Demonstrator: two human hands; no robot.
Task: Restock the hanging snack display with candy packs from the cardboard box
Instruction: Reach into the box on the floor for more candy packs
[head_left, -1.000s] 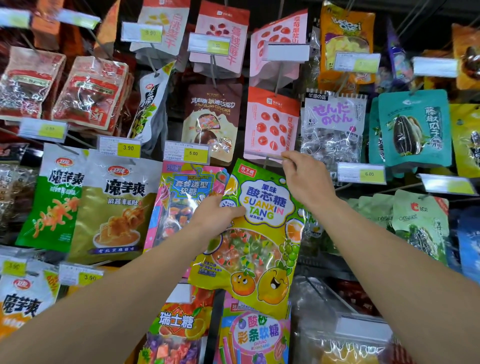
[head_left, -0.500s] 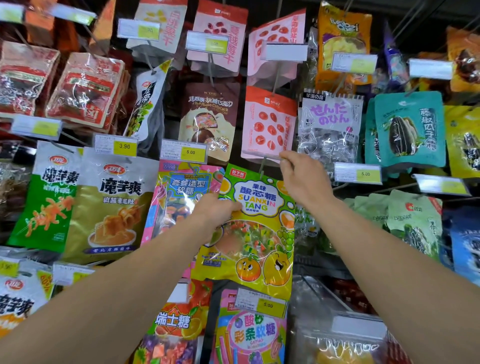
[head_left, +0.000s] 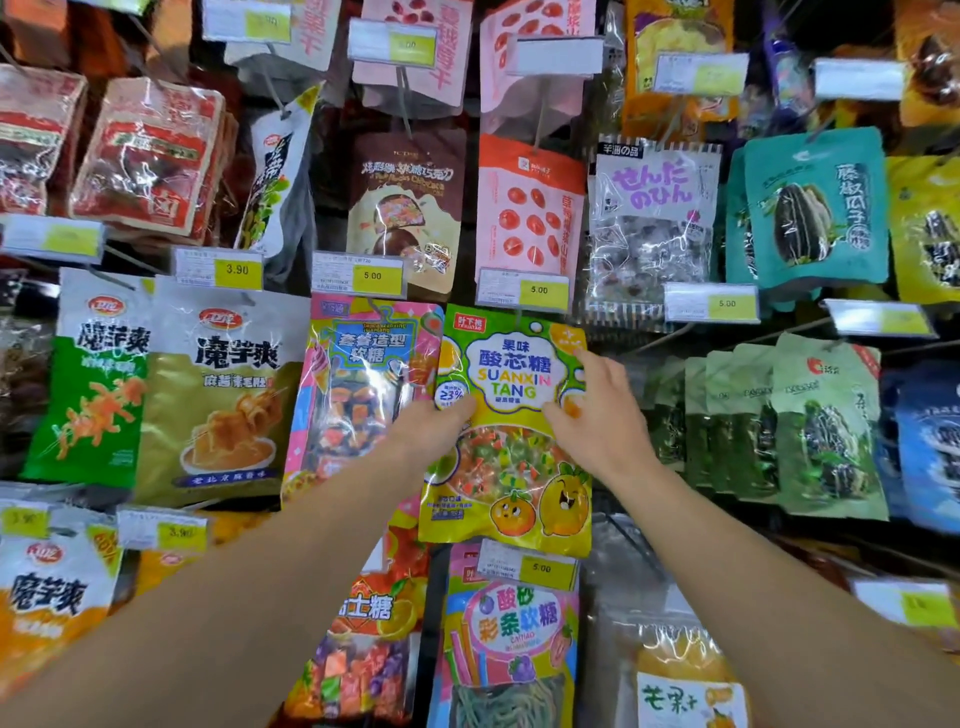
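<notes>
The left hand (head_left: 436, 426) lies loosely on the yellow candy pack (head_left: 511, 415), fingertips pressing its left edge beside the "23%" badge, grip slack and closed on nothing. The right hand (head_left: 597, 410) does the same at the right edge, thumb near the top corner, fingers spread flat (no pinch that I can see). The pack appears to hang from its hook under the 5.00 price tag (head_left: 524, 291), roughly square to the display.

To finish this step well, I would smooth the pack straight, check the hole has seated on the hook, then let go gently so it does not swing.

Room is tight: the pink gummy pack (head_left: 358, 395) touches its left edge, the sour strip pack (head_left: 514, 618) tucks under its bottom edge, and only rightward, before the green seed packs (head_left: 821, 431), is there open space for withdrawing
</notes>
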